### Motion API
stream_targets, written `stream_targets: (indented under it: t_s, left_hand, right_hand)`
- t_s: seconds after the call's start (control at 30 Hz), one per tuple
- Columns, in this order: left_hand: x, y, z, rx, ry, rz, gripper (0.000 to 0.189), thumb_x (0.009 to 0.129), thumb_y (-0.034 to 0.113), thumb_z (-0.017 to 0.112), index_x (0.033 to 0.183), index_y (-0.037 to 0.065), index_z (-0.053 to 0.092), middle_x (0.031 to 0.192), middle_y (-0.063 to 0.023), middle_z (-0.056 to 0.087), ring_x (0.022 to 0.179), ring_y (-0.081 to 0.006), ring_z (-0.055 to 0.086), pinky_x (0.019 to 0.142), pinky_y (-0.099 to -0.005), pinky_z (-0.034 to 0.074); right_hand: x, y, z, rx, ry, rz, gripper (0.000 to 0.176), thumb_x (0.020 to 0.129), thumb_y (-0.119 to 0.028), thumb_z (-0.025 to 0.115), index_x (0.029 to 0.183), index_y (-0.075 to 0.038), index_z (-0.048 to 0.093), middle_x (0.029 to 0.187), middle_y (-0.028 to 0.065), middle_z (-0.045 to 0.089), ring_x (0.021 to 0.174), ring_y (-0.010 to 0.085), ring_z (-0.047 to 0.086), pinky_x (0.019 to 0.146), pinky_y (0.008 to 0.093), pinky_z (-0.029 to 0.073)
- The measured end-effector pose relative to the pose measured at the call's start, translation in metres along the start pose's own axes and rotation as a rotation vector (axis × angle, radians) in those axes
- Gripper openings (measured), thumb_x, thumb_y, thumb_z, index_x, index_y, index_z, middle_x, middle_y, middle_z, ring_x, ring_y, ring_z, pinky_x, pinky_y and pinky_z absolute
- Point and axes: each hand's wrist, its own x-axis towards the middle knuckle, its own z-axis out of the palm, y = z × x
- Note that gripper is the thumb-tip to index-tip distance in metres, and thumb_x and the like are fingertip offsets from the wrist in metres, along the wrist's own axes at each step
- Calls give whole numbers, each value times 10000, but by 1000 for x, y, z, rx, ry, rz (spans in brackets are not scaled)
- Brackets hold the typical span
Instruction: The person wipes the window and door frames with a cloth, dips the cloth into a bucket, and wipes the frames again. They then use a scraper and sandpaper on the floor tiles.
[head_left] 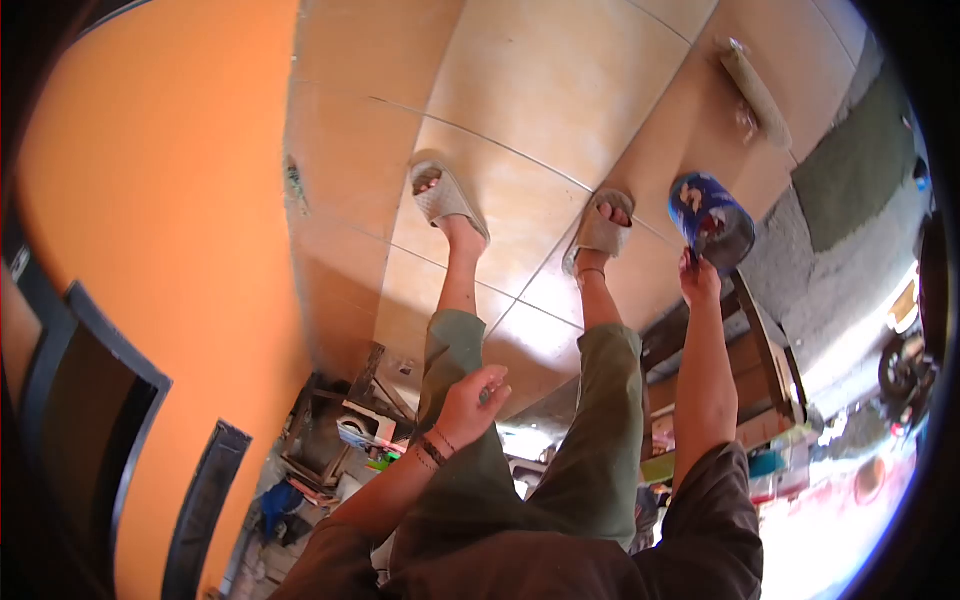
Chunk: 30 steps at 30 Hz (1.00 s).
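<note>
My right hand [699, 277] reaches out to the right, its fingers closed on the near rim or handle of a blue printed container [692, 199]. The container is tilted, with its dark opening partly toward me and something reddish and white inside that I cannot make out. My left hand [473, 405] hangs above my left thigh, near the green trousers [455, 350]. Its fingers curve loosely with a gap to the thumb, and nothing is plainly held. My feet, in beige slide sandals [603, 222], stand apart on the tiles.
Tan floor tiles [520, 100] meet an orange wall [180, 220] at left. A beige roll-shaped thing [755, 95] lies at the upper right, beside a dark grey patch [860, 165]. Behind my right arm stands a wooden shelf [735, 375]. Clutter lies behind my legs.
</note>
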Motion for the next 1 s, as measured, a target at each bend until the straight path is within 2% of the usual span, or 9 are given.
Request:
stream_targets:
  t_s: [0.2,0.33,0.37,0.43,0.53,0.63,0.77,0.83,1.0]
  left_hand:
    - [-47,17,2,551,-81,69,397,782,298,636,1092,67,546,1152,-121,542,1142,-286,463,989,-437,309]
    - [-84,37,0,809,-57,164,519,766,396,639,1177,97,536,1324,-163,409,1245,-360,345,1005,-544,255]
    - [-92,56,-2,848,-60,145,556,769,457,601,1216,138,516,1389,-144,316,1287,-380,249,996,-610,185]
    - [-111,68,0,870,-38,140,594,772,519,562,1255,179,497,1454,-125,224,1329,-400,152,987,-676,116]
    - [-134,29,12,975,-130,-127,521,826,514,462,1287,272,463,1488,-56,144,1341,-421,6,922,-747,65]
    - [-131,20,9,962,-51,-9,436,866,449,421,1178,182,567,1437,-98,273,1303,-454,142,910,-716,210]
    - [-147,67,-37,794,-14,-36,389,867,327,448,743,51,693,862,-147,664,868,-336,631,713,-469,496]
    - [-131,46,-48,839,81,182,325,851,270,460,775,67,702,753,-151,658,707,-310,655,620,-431,514]
    - [-123,65,-95,946,194,388,279,822,207,463,721,81,691,762,-161,653,726,-325,643,643,-434,509]
  right_hand:
    - [0,-6,5,-15,8,180,181,902,-37,403,1044,66,448,921,174,562,813,265,598,690,362,546]
    - [-151,5,81,-717,16,-307,500,851,-233,594,1293,-93,406,1039,121,570,911,305,584,721,406,494]
    - [-188,11,76,-1384,-170,-788,563,849,-264,594,1334,-80,376,1141,163,559,1015,353,553,820,451,452]
    - [-324,32,87,-1833,-272,-1096,694,756,-413,658,1335,-129,401,1413,195,295,1277,427,285,983,572,273]
    - [-450,89,39,-2336,-395,-437,605,718,-633,557,1249,-347,511,1483,115,167,1317,494,110,908,751,178]
    - [-435,92,35,-2258,-424,-497,475,825,-462,500,1246,-241,519,1381,192,314,1183,504,340,938,616,311]
    - [-418,89,45,-2247,-387,-653,329,837,-312,471,999,-93,655,930,250,620,824,441,594,765,506,471]
    - [-430,74,66,-2285,-578,-945,281,809,-252,469,794,-72,685,737,226,623,707,397,611,671,507,487]
    - [-426,79,121,-2316,-347,-790,282,763,-302,518,810,-95,704,812,187,647,763,358,628,715,444,502]
